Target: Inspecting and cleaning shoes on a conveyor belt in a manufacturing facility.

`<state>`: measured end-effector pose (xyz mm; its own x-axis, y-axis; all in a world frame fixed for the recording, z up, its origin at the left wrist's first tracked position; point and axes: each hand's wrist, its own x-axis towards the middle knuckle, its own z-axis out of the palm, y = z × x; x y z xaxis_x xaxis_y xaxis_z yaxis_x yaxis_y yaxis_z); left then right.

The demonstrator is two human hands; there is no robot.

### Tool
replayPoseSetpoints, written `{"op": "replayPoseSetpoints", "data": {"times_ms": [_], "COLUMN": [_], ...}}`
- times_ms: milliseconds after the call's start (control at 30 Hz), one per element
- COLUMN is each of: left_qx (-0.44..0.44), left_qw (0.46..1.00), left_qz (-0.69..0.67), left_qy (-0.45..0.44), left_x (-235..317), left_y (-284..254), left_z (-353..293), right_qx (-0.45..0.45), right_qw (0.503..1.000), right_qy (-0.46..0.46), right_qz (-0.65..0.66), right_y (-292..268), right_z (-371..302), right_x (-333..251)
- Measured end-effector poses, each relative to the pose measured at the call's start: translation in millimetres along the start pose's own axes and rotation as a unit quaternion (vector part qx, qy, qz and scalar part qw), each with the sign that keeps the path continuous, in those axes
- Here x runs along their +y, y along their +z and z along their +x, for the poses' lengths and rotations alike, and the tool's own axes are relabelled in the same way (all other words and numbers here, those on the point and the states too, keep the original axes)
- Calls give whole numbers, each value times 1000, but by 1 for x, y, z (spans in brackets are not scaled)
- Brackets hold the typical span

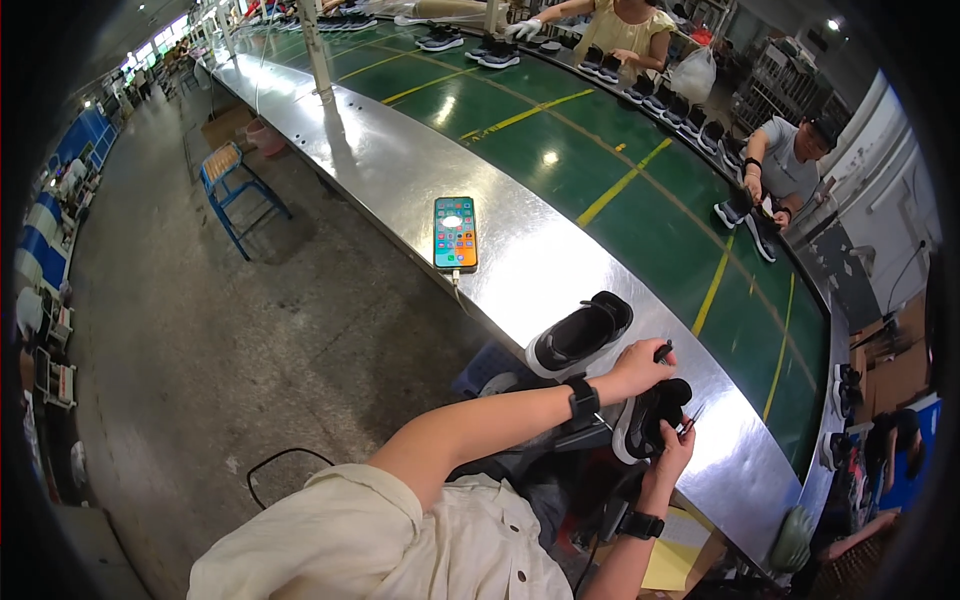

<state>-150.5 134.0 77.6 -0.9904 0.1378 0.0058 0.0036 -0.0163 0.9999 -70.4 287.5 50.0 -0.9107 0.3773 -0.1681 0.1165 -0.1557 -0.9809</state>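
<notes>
A black sneaker (652, 418) with a white sole lies at the metal table edge, between my two hands. My left hand (640, 368) is closed above its far end, with a small black piece (663, 351) poking out of the fingers; its kind is unclear. My right hand (676, 447) is closed at the shoe's near right side, pinching a thin dark pointed thing (690, 423) that I cannot name. Just beyond my left hand, a second black sneaker (580, 335) with a white sole rests on the table, touched by neither hand.
A phone (455, 232) with its cable plugged in lies on the metal table (370, 170). Alongside runs a green belt (560, 150) with yellow lines. Across it, a person (790, 160) handles shoes beside a shoe row (680, 112). A blue stool (235, 190) stands left.
</notes>
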Motion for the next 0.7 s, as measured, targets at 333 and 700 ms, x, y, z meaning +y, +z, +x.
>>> {"op": "replayPoseSetpoints", "data": {"times_ms": [333,700], "left_qx": [-87,-81], "left_qw": [917,949], "left_qz": [330,-216], "left_qy": [207,-214], "left_x": [11,24], "left_y": [20,-38], "left_z": [1,-32], "right_qx": [-6,-73], "right_qw": [999,996], "right_qy": [-20,-17], "right_qz": [-26,-38], "right_y": [5,37], "right_z": [0,-81], "right_x": [-2,-13]}}
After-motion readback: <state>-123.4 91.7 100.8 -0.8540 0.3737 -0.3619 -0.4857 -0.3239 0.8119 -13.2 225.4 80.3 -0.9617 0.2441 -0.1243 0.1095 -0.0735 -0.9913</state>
